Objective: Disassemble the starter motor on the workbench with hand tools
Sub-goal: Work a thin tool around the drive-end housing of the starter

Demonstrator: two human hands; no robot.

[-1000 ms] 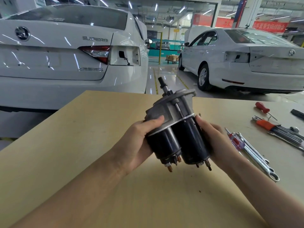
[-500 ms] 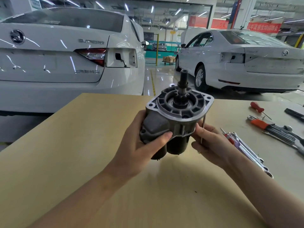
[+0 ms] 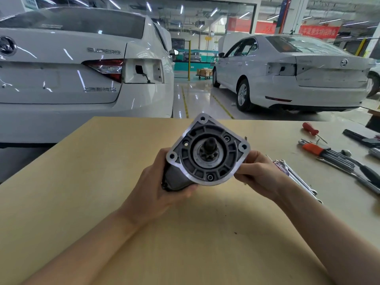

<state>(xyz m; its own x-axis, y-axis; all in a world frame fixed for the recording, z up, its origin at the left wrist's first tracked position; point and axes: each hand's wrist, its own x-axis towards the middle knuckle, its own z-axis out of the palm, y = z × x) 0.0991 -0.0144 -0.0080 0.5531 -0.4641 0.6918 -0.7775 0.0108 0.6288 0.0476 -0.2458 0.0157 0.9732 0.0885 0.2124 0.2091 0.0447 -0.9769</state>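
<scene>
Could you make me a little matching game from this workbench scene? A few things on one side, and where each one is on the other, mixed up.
Things:
1. starter motor
2. red screwdriver
3. wrenches
4. white car

Places:
A. lying on the bench just right of the right hand
B. beyond the bench's far left edge
C. held up between both hands
D. far right part of the bench

Pairs: 1-C, 2-D, 3-A, 4-B. The left hand shares the grip.

"SUPERB" — chrome lettering on the left white car's boot lid (image 3: 61, 64).
</scene>
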